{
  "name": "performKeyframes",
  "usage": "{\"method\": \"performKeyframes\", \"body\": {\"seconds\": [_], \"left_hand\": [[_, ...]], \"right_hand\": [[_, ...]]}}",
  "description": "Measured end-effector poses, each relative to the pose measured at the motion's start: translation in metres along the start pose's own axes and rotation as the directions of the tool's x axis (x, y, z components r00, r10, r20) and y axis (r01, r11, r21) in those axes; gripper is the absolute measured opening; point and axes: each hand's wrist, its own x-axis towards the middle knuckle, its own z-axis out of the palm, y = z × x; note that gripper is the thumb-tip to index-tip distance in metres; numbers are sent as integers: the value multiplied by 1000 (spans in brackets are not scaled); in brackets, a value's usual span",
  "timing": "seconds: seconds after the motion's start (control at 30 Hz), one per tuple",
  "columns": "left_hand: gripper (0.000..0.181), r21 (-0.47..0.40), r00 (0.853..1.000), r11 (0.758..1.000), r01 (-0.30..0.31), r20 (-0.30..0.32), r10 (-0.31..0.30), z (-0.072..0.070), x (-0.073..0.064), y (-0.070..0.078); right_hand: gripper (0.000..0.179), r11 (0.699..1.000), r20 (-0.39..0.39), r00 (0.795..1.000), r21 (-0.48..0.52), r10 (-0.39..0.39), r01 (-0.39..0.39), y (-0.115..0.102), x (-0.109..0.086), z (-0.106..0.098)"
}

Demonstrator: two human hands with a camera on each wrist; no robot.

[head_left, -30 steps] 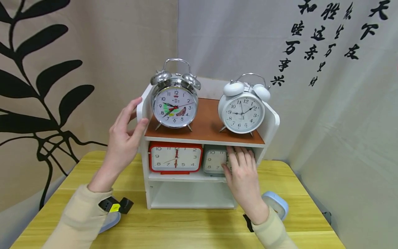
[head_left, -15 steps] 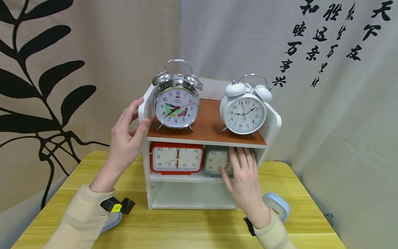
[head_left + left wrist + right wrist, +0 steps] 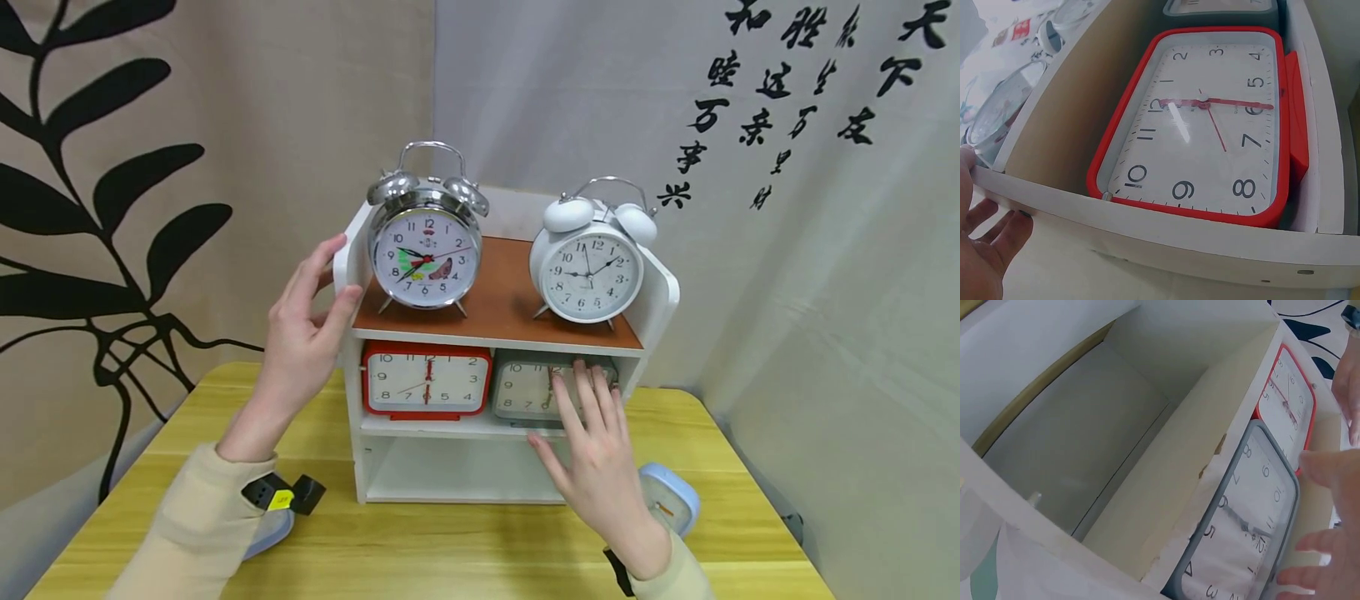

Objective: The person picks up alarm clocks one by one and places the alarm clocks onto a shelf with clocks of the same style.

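Note:
A white tabletop shelf (image 3: 465, 471) holds several clocks. In its middle level, a red rectangular clock (image 3: 427, 385) sits beside a grey rectangular clock (image 3: 525, 390). My right hand (image 3: 602, 467) is spread with straight fingers in front of the grey clock's right half, partly hiding its dial. The right wrist view shows those fingers beside the grey clock's face (image 3: 1244, 519). At the shelf's left side panel, my left hand (image 3: 306, 337) touches the edge with thumb and fingertips. From the left wrist, the red clock's face (image 3: 1179, 150) fills the compartment next to that panel.
On the brown top level stand a silver twin-bell alarm clock (image 3: 426, 258) and a white twin-bell alarm clock (image 3: 591, 275). A light blue clock (image 3: 670, 496) lies by my right forearm on the yellow wooden table (image 3: 450, 550). Another light blue object (image 3: 270, 537) shows under my left wrist.
My right hand has drawn back toward me and down from the grey clock, uncovering more of its dial. The left hand stays at the shelf's side panel.

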Motion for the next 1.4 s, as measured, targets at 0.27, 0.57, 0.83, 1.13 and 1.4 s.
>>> {"method": "performKeyframes", "body": {"seconds": [0.27, 0.57, 0.83, 1.13, 1.4], "left_hand": [[55, -1, 1000, 1000, 0, -6, 0, 0, 0, 0], [55, -19, 1000, 1000, -6, -9, 5, 1, 0, -1], [55, -38, 1000, 999, -2, -4, 2, 1, 0, -1], [55, -51, 1000, 999, -3, -8, 3, 1, -1, 0], [54, -53, 1000, 999, -4, -7, 4, 2, 0, 0]], "right_hand": [[74, 1000, 30, 999, -14, -18, 18, 4, -15, -9], [76, 1000, 48, 999, -7, -18, 18, 14, -32, -23], [79, 1000, 75, 997, -9, -18, 19, 25, -52, -33], [78, 1000, 55, 998, -4, 29, -29, 43, -67, -43], [82, 991, 130, 983, -17, 132, -131, 59, -89, -47]]}}
